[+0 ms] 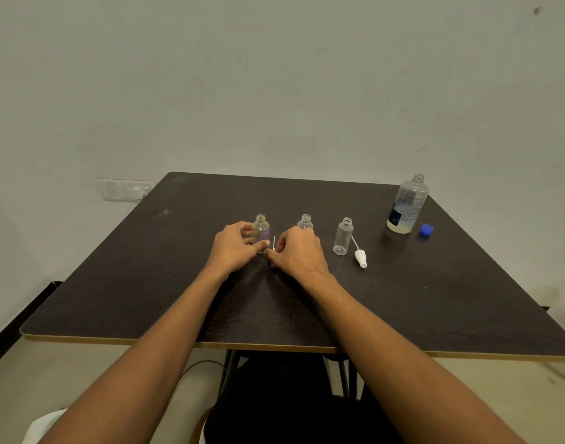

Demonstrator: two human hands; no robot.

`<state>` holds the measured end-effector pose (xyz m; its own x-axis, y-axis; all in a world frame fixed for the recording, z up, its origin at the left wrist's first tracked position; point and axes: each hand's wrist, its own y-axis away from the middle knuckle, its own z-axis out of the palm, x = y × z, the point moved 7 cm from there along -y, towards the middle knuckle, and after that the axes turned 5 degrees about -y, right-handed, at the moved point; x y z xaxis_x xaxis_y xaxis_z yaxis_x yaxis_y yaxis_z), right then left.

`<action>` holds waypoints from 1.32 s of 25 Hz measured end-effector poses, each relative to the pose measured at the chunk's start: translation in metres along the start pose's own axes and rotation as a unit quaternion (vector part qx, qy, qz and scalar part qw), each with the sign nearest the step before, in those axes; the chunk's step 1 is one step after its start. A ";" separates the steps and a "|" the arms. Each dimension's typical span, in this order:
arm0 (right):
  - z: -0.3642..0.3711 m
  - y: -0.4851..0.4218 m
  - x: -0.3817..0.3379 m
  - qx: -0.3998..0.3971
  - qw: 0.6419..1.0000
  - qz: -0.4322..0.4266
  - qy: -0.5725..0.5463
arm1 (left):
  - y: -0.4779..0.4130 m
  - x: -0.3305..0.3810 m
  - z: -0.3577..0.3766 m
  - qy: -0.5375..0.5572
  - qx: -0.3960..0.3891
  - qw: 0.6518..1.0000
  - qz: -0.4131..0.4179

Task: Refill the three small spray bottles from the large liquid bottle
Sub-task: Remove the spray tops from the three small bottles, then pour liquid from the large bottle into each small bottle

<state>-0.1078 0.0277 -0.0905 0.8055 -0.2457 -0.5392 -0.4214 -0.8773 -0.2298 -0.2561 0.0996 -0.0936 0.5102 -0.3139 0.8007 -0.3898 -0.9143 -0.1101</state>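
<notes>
Head cam: left hand grasping the leftmost spray bottle, right hand pinching a purple sprayer beside it. All 3 open, easy to knock over.

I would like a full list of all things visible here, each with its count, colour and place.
small spray bottles: three, clear, uncapped, standing in a row mid-table; the left one shows some purple.
large liquid bottle: one, clear with dark label, open, far right of table, a little pale liquid at its bottom.
blue cap: one, blue, beside the large bottle on its right.
white spray head: one, white with thin tube, lying right of the right small bottle.
table: one, dark brown.
wall switch plate: one, white, left wall.
left hand: at the left small bottle.
right hand: pinching a thin white tube, a purple part beneath it.
</notes>
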 end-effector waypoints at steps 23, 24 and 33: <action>-0.215 0.141 0.093 0.177 0.952 -0.036 -0.247 | 0.127 0.119 0.008 0.072 0.052 0.980 0.180; -0.217 0.142 0.098 0.182 0.950 -0.031 -0.250 | 0.127 0.121 0.014 0.079 0.048 0.979 0.182; -0.219 0.137 0.129 0.195 0.951 0.016 -0.241 | 0.116 0.133 0.058 0.081 0.016 0.980 0.181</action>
<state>0.0298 -0.2151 -0.0142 0.5457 0.0299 -0.8374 -0.6408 -0.6292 -0.4400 -0.1887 -0.0629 -0.0345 0.2136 -0.5760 0.7891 -0.4968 -0.7595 -0.4199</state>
